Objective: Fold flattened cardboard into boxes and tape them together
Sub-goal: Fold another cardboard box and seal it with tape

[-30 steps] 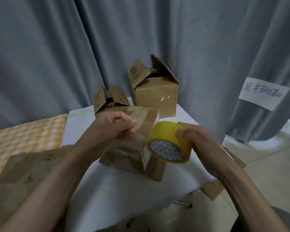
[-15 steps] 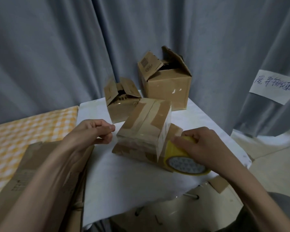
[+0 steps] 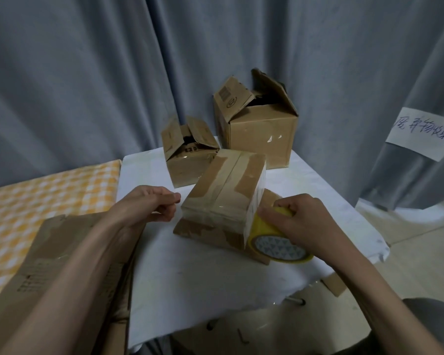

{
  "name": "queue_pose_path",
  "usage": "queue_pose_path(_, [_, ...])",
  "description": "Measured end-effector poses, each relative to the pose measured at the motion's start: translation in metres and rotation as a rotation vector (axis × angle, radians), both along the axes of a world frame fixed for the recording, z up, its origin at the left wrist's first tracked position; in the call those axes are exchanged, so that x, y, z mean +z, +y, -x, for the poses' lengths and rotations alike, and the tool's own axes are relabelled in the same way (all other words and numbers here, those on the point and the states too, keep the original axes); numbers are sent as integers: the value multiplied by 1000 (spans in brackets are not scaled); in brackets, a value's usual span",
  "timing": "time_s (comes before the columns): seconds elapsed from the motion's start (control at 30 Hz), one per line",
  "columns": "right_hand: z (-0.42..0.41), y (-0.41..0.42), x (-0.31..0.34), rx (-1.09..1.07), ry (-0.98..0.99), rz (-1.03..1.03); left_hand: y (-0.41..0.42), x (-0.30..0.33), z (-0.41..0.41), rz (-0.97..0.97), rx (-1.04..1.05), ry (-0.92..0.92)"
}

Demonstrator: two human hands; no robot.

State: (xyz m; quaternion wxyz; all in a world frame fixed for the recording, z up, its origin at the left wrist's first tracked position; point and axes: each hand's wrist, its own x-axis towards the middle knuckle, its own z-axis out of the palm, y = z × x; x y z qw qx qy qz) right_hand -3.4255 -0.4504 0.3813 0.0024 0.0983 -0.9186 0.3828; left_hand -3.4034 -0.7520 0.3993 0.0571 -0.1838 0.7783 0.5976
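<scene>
A taped cardboard box (image 3: pixel 226 190) lies on the white cloth-covered table (image 3: pixel 215 278), near the middle. It is an oblong block whose long axis runs from the near left to the far right, so its short end faces the person. Broad strips of glossy brown tape run lengthwise along its top, and clear film shines on its near and right faces. It rests on a flat piece of crumpled brown cardboard (image 3: pixel 203 230) that juts out below it on the near side.

The right hand (image 3: pixel 308 224) grips a yellow roll of packing tape (image 3: pixel 280 242), fingers curled over its rim, pressing it against the box's lower right corner. The roll stands tilted, its round open face with a pale triangle-patterned core turned toward the person. The left hand (image 3: pixel 149 208) hovers just left of the box, apart from it, fingers loosely curled with thumb and forefinger close together; whether they pinch anything cannot be told.

Farther back stand two open boxes with raised flaps: a small dented one (image 3: pixel 187 155) and, to its right, a larger one (image 3: pixel 259 129) against the grey pleated curtain (image 3: pixel 87 73). A flattened cardboard sheet (image 3: pixel 57 265) lies at near left over a yellow checked cloth (image 3: pixel 36 190). A handwritten paper label (image 3: pixel 423 134) is fixed on the curtain at right.
</scene>
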Motion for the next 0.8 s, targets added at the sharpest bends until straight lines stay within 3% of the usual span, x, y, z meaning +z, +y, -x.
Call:
queue_pose_path(0.2, [4,7,-19,100,-53,45,8,-24,-5,-34,18,-91])
queue_pose_path(0.3, [3,9,-30,133,-88,119,9,-25,-8,60,9,-47])
queue_pose_path(0.37, [3,10,-34,165,-112,181,9,-18,-7,334,-22,-96])
queue_pose_path(0.43, [3,13,-37,189,-115,210,13,-11,-7,820,-20,-135])
queue_pose_path(0.5, [4,13,-37,194,-134,242,33,-5,-17,1039,62,116])
queue_pose_path(0.57, [3,12,-37,193,-158,261,67,-4,-29,982,20,398])
queue_pose_path(0.6, [3,11,-37,192,-175,268,86,-7,-34,977,-53,420])
queue_pose_path(0.7, [1,9,-40,165,-234,321,125,-24,-39,1075,-236,178])
queue_pose_path(0.8, [-4,4,-37,213,-311,420,121,-30,-29,1019,-185,93])
